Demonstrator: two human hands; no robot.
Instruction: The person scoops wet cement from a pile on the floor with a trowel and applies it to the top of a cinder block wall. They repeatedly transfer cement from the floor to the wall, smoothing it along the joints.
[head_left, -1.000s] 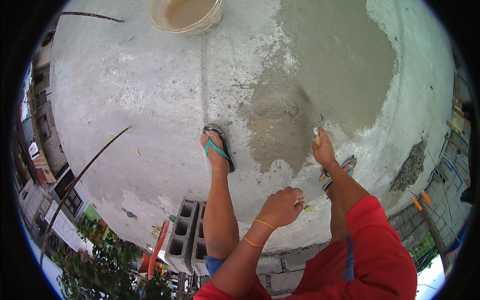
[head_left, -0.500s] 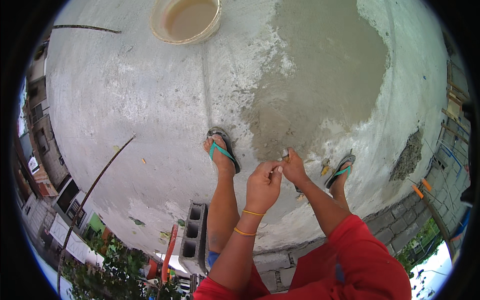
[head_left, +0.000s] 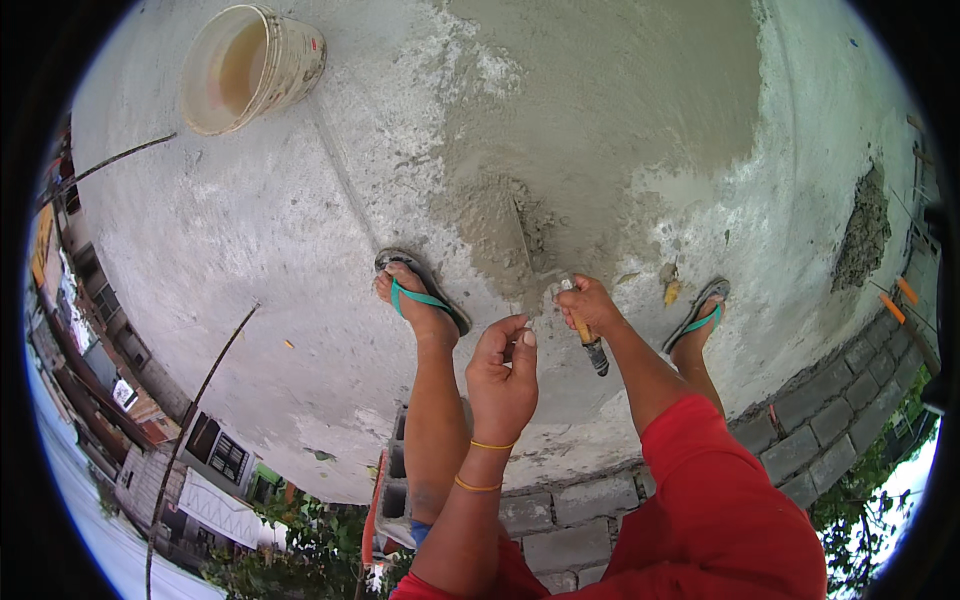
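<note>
My right hand (head_left: 592,308) grips a trowel (head_left: 582,330) by its wooden handle with a dark end. Its blade, smeared with wet grey cement, reaches away over the patch of wet cement (head_left: 610,120) on the concrete slab. To the left, my left hand (head_left: 503,372) is closed in a pinch, thumb against the fingers; whatever lies between the tips is too small to make out. A little gap parts the two hands. My feet, in sandals with green straps, stand on either side: the left sandal (head_left: 425,290) and the right sandal (head_left: 700,315).
A whitish bucket (head_left: 295,62) holding murky water stands far left. Thin metal bars (head_left: 205,385) stick out at the left edge. A hollow block (head_left: 393,498) sits beside my left leg, and a grey block wall (head_left: 815,430) runs along the near right. Rough broken concrete (head_left: 863,235) shows at right.
My hands have moved apart, and the trowel's handle and blade now show more fully. The view has shifted, so the bucket appears farther left.
</note>
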